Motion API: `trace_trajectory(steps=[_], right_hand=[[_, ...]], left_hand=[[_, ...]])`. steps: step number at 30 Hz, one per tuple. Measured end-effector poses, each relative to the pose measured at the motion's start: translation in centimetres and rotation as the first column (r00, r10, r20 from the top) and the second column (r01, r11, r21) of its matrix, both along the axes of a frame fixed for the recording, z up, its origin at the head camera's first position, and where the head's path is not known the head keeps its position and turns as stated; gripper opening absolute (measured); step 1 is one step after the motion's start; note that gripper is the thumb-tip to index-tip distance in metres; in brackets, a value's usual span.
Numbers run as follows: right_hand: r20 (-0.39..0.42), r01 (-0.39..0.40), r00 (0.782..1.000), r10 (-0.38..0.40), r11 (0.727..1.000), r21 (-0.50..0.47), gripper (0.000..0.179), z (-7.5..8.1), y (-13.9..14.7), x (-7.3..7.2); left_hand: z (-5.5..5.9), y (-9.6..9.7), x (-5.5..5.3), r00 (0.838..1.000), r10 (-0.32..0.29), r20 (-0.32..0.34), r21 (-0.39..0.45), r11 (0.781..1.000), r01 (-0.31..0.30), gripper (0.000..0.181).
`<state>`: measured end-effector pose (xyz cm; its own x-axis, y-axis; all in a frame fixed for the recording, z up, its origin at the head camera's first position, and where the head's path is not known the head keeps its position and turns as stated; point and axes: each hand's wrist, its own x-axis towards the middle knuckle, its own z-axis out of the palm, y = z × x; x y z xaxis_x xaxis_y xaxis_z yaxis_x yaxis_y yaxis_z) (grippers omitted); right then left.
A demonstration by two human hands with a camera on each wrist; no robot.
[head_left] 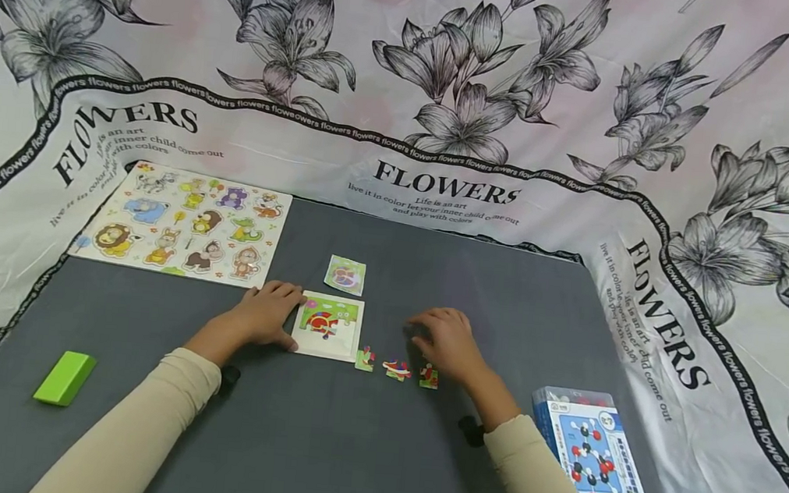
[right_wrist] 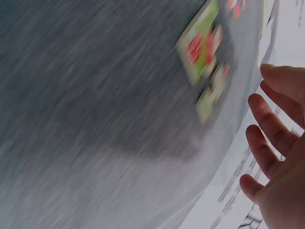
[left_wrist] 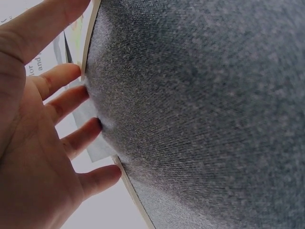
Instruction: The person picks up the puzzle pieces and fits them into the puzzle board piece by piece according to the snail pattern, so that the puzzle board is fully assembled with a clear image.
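Observation:
A small square jigsaw tray [head_left: 325,346] with a partly filled picture of a red and green design lies mid-table. My left hand [head_left: 265,315] rests along its left edge, thumb near the bottom corner; in the left wrist view its fingers [left_wrist: 80,138] are spread. Right of the tray lie loose jigsaw pieces: one with green and red [head_left: 365,358] beside the tray, a red, white and blue one [head_left: 397,370], and a red and green one [head_left: 428,375]. Over the table near that last piece, my right hand [head_left: 452,345] is loosely bent and holds nothing. The pieces look blurred in the right wrist view.
A small picture card [head_left: 346,275] lies just beyond the tray. An animal picture board [head_left: 185,224] is at the back left, a green block [head_left: 64,378] at the front left, and a blue boxed molecule set [head_left: 597,460] at the right edge.

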<state>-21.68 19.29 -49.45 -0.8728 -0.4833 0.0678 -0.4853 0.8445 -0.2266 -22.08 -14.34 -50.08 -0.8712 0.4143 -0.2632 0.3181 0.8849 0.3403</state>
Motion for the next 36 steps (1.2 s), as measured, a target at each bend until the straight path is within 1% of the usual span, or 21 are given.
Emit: trace_trajectory(steps=[4,6,11,14,18,21,29,32,36], right_hand=[[0.021,0.045,0.999,-0.045,0.999,0.006,0.03,-0.1,2.1,0.1],[0.032,0.049,0.998,-0.049,0.999,0.011,0.031,-0.1,2.9,0.3],[0.085,0.02,0.996,-0.02,1.0,-0.006,0.03,-0.3,3.6,0.6],[0.097,0.004,0.995,-0.003,1.0,-0.014,0.029,-0.6,3.7,0.7],[0.089,0.014,0.996,-0.012,1.0,-0.012,0.029,-0.8,3.8,0.7],[0.097,0.023,0.995,-0.021,1.0,-0.015,0.029,-0.9,3.9,0.8],[0.072,-0.004,0.997,0.004,1.0,-0.002,0.028,-0.4,2.7,0.7],[0.052,-0.048,0.998,0.048,0.999,-0.004,0.029,-0.1,1.4,0.4],[0.013,-0.117,0.993,0.117,0.993,-0.014,0.03,0.2,-1.1,0.1]], left_hand=[[0.0,0.1,0.1,1.0,-0.005,-0.004,0.009,1.0,0.005,0.086],[0.0,0.2,0.1,1.0,-0.008,-0.003,0.011,1.0,0.008,0.086],[0.0,0.0,0.2,1.0,-0.008,0.003,0.011,1.0,0.008,0.086],[0.2,0.0,0.3,1.0,-0.01,-0.005,0.017,1.0,0.01,0.085],[0.6,0.1,0.3,1.0,-0.013,-0.007,0.027,1.0,0.014,0.084],[0.6,0.2,0.3,1.0,-0.014,0.003,0.022,1.0,0.014,0.084],[0.4,0.1,0.1,1.0,-0.011,0.005,0.025,1.0,0.011,0.084],[0.4,0.0,0.1,1.0,-0.007,0.005,0.019,1.0,0.007,0.084],[0.4,0.0,0.1,1.0,-0.004,0.006,0.012,1.0,0.004,0.085]])
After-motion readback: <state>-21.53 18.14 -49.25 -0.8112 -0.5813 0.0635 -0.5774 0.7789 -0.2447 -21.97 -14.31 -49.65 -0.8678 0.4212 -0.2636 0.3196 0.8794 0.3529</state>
